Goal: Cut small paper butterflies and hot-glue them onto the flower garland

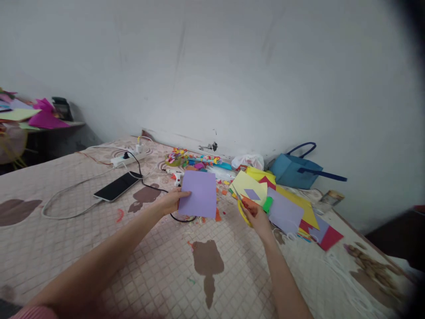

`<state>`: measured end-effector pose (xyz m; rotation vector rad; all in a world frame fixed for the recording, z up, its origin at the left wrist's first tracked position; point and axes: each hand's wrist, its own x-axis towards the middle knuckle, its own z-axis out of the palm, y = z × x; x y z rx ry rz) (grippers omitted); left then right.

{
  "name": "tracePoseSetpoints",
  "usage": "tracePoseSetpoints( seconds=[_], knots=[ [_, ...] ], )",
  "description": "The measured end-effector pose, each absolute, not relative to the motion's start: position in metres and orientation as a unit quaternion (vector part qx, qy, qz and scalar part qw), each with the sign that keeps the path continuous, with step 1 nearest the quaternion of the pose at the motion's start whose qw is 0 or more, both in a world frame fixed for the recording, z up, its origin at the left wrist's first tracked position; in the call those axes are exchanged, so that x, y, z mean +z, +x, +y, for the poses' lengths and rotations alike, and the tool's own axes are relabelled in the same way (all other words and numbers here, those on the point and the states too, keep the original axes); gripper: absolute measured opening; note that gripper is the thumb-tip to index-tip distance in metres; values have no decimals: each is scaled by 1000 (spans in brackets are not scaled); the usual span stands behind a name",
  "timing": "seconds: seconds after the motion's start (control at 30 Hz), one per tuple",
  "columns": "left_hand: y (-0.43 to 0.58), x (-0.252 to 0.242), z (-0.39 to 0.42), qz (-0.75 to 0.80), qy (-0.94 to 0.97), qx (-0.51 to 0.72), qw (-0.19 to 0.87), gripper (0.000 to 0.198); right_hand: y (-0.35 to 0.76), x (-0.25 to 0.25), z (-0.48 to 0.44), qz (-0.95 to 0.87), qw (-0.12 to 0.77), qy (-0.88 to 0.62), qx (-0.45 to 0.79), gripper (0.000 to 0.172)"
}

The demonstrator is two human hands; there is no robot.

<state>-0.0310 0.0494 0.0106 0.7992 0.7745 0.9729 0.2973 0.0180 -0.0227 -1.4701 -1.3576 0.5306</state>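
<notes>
My left hand (171, 200) pinches the left edge of a purple sheet of paper (199, 194), held up above the patterned cover. In my right hand (255, 214) is a pair of scissors (243, 212) with yellow handles, blades pointing up and away to the left. The blades are apart from the purple sheet. Behind the scissors lies a pale yellow sheet (242, 182) with a small purple piece (252, 194) on it. Beyond the purple sheet, a white glue gun (178, 178) is partly hidden.
A phone (117, 186) on a cable lies left, near a white power strip (128, 158). Paper scraps and colourful decorations (179, 155) line the wall. On the right are coloured sheets (287, 210), a blue bag (295, 170) and white cord (348, 283).
</notes>
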Motion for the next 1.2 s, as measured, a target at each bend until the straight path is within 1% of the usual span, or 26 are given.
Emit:
tracePoseSetpoints(
  seconds=[0.07,0.17,0.33,0.43,0.63,0.83,1.03,1.2],
  knots=[
    [-33,13,45,349,366,440,742,38,286,-19,17,-546,526,-583,291,36],
    [-31,14,41,347,369,426,750,35,259,-17,11,-520,542,-539,382,37],
    [-25,10,38,344,371,416,756,32,211,-14,-4,-488,573,-473,458,39],
    [-23,9,36,343,367,408,762,31,195,-11,-10,-471,593,-451,472,38],
    [-13,10,25,314,350,392,791,36,194,-11,-15,-429,636,-447,460,35],
    [-3,7,14,270,329,418,802,40,200,-6,-16,-409,665,-436,448,35],
    [3,-4,13,269,310,432,803,36,197,-7,-17,-407,664,-431,454,39],
    [-10,-2,34,281,290,479,779,32,197,-15,-13,-407,646,-445,468,40]
  ],
)
